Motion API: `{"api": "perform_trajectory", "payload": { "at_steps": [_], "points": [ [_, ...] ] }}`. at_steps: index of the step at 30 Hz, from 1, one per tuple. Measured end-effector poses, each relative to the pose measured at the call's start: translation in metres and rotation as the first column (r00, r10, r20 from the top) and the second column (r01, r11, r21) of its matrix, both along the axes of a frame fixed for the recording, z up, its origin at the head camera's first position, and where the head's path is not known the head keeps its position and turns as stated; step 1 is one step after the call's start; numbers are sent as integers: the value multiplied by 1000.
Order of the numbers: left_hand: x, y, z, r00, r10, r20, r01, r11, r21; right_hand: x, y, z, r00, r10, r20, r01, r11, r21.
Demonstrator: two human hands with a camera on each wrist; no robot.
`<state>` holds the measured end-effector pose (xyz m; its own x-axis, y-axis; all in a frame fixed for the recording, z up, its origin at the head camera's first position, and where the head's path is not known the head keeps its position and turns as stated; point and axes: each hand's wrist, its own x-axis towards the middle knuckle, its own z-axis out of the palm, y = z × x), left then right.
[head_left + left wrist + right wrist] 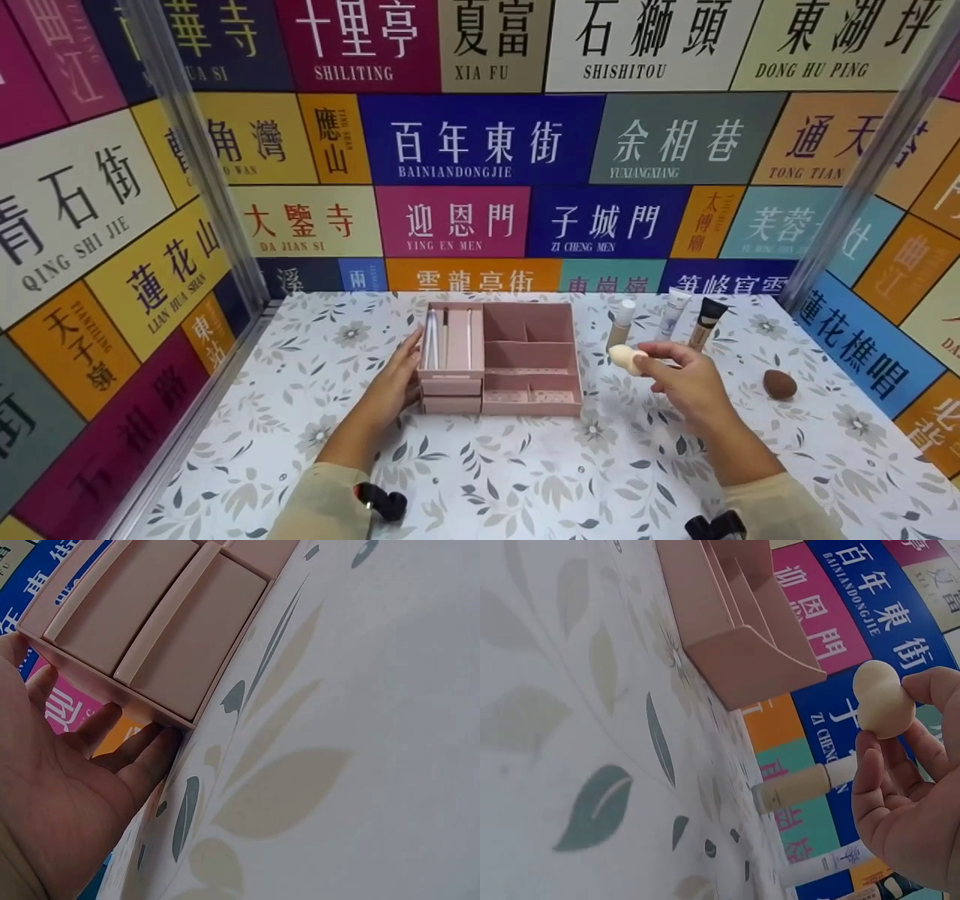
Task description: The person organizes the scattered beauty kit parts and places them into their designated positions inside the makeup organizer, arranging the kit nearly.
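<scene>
A pink makeup organizer (532, 360) stands mid-table, with two small drawers (199, 622) low on its left side and slim pencil-like sticks (445, 337) in the upper left compartment. My left hand (397, 379) rests against the organizer's left side, its fingers extended along the wall in the left wrist view. In my right hand (690, 379), thumb and fingers pinch a cream gourd-shaped makeup sponge (885, 699), held up to the right of the organizer.
Behind the right hand stand a foundation bottle with a white cap (621, 322), a white tube (673, 313) and a beige tube with a black cap (707, 322). A brown egg-shaped sponge (780, 385) lies farther right on the leaf-patterned tablecloth (525, 480).
</scene>
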<state>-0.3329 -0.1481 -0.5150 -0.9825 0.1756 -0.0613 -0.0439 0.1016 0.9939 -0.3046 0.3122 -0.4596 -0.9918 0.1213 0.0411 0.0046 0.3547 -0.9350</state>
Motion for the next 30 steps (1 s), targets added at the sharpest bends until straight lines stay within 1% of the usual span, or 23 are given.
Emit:
{"api": "perform_trajectory", "payload": {
  "at_steps": [7,11,16,19,23,26,30],
  "points": [
    [0,2,1,998,16,58,-15,1000,-16,7,-28,6,998,68,-9,-68,997,-19],
    [-2,1,2,998,18,57,-16,1000,-26,6,-44,11,994,111,-16,-111,993,-35],
    [-1,0,2,998,18,56,-16,1000,-21,2,-67,12,984,174,-33,-176,982,-63],
    [-1,-1,1,999,14,48,-14,1000,-7,-1,-80,11,974,219,-50,-223,971,-82],
    [0,-1,-1,1000,-2,14,1,999,32,-6,-98,10,964,259,-65,-265,956,-125],
    [1,0,-2,1000,-3,5,3,999,37,-10,-112,9,959,281,-47,-285,947,-152],
    [1,1,-1,999,28,23,-28,1000,0,-16,-130,6,950,313,-1,-308,934,-180]
  ]
}}
